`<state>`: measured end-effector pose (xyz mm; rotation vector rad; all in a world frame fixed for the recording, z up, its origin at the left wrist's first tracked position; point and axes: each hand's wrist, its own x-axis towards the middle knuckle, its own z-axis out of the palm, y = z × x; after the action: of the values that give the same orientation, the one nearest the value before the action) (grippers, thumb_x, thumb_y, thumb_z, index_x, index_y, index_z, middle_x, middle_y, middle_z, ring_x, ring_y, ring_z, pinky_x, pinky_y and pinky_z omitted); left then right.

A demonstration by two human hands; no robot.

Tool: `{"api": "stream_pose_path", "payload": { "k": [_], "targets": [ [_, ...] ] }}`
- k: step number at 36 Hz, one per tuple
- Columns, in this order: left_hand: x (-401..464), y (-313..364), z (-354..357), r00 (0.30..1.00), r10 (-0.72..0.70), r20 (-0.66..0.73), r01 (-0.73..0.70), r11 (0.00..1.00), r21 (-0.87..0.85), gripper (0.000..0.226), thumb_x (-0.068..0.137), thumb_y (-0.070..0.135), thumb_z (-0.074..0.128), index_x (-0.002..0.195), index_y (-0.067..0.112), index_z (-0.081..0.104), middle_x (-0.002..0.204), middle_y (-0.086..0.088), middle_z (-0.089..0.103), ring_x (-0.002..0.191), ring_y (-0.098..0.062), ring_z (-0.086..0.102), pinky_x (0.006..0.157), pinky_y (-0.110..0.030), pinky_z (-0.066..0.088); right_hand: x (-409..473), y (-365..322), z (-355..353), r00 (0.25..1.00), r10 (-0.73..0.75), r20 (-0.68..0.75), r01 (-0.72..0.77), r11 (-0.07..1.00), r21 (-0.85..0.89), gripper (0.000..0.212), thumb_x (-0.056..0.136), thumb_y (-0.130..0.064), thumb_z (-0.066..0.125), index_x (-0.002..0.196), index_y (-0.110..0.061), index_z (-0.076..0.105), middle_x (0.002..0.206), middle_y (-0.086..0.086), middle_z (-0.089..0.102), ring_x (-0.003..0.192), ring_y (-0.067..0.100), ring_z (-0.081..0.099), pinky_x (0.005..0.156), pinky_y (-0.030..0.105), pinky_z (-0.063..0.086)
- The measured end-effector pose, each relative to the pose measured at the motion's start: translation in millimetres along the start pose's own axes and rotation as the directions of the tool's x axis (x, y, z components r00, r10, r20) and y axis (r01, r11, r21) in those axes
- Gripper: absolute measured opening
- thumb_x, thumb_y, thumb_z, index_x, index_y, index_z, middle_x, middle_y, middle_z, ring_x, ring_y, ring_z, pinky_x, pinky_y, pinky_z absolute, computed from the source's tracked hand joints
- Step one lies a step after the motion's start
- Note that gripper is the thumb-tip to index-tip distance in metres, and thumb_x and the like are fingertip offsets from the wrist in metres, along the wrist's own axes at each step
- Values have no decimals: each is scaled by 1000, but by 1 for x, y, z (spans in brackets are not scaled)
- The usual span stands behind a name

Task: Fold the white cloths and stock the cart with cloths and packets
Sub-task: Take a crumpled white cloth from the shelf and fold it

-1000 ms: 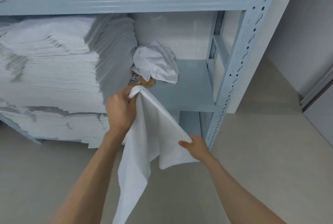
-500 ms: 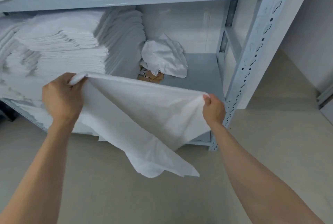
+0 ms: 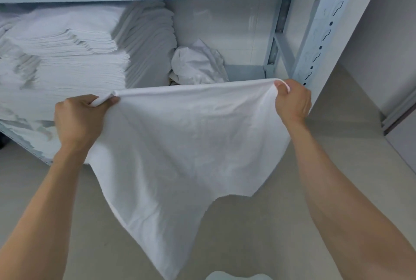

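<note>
Two hands: the left hand (image 3: 78,119) and the right hand (image 3: 291,99) each grip a top corner of the white cloth (image 3: 180,144), fingers curled round the bunched fabric.
Change since a moment ago: the top edge, which sloped down from left to right half a second back, now runs nearly level and taut between the fists; the right hand has risen and moved out to the right, and the left has come in and dropped a little.
Change over the full second: the cloth then hung in a narrow drape from the left hand alone, with the right just catching a lower corner; now it is spread wide.
Cloth, look: plain white, lightly creased, hanging in front of the shelf opening; the lower edge is uneven, with a long point falling low at the near left and a shorter flap at the right.
Cloth, place: held in the air, near the person, clear of the floor (image 3: 247,234).
Shelf unit: a pale grey-blue metal rack (image 3: 319,32) with a slotted upright at the right.
Stacks: tall piles of folded white cloths (image 3: 74,54) fill the left of the middle shelf, with more on the shelf above.
Loose heap: a crumpled white cloth (image 3: 195,65) lies far back on the shelf, right of the stacks.
Room: pale floor, white wall at the right.
</note>
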<state>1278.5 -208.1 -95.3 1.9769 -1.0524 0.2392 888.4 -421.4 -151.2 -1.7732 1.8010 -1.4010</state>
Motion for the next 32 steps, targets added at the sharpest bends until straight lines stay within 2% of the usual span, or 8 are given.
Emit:
{"api": "stream_pose_path", "payload": {
  "k": [4,7,11,15,20,24,29,32],
  "targets": [
    [2,0,2,998,-35,49,36,999,-23,59,74,62,73,59,6,62,59,-28,53,56,-27,40,59,-38,31,-1,4,-9,999,24,34,-24,999,-21,35,99,-35,55,79,-9,64,72,3,56,71,27,47,59,30,28],
    [6,0,-2,996,-37,85,36,999,9,60,73,59,76,51,9,54,50,-21,41,52,-29,35,59,-37,30,-5,4,-13,998,47,35,-45,997,-67,42,99,-37,54,63,-16,45,64,0,47,68,27,44,55,32,22],
    [5,-3,0,985,-50,166,58,997,-42,58,79,49,77,56,0,56,52,-13,37,53,-21,30,55,-39,29,-7,4,-14,993,112,37,-110,992,-61,41,98,-38,57,67,-11,50,65,4,50,67,28,46,59,32,29],
    [-1,5,14,975,-57,214,65,997,-29,60,88,37,73,50,5,39,49,-6,24,48,-18,21,51,-36,20,-12,2,-8,965,260,46,-260,966,0,54,95,-36,61,53,-13,37,53,2,42,55,26,41,48,30,23],
    [-14,19,42,947,-146,287,165,985,-43,59,89,34,71,46,6,43,44,-6,32,47,-23,34,48,-37,26,-26,-3,1,931,358,76,-359,933,2,46,91,-29,62,55,-9,42,53,5,44,56,27,46,51,30,28],
    [-23,23,59,932,-152,328,190,978,-86,52,89,31,71,52,5,46,47,-5,32,49,-22,31,49,-35,24,-35,-3,2,938,326,122,-328,945,-3,50,88,-25,61,50,-15,30,48,3,34,45,23,33,45,26,24],
    [-14,-5,46,938,-163,305,215,966,-146,56,84,40,74,52,15,35,51,0,25,53,-17,24,48,-30,18,-21,10,-22,948,296,120,-305,950,63,61,75,-41,76,43,-19,30,41,-6,23,44,16,21,49,27,21],
    [-9,-14,42,913,-262,314,356,887,-294,52,75,48,79,59,16,42,57,0,27,53,-13,24,47,-23,15,-10,11,-30,928,354,115,-363,930,62,57,64,-53,81,40,-21,40,35,-7,26,41,14,23,49,25,20]
  ]
}}
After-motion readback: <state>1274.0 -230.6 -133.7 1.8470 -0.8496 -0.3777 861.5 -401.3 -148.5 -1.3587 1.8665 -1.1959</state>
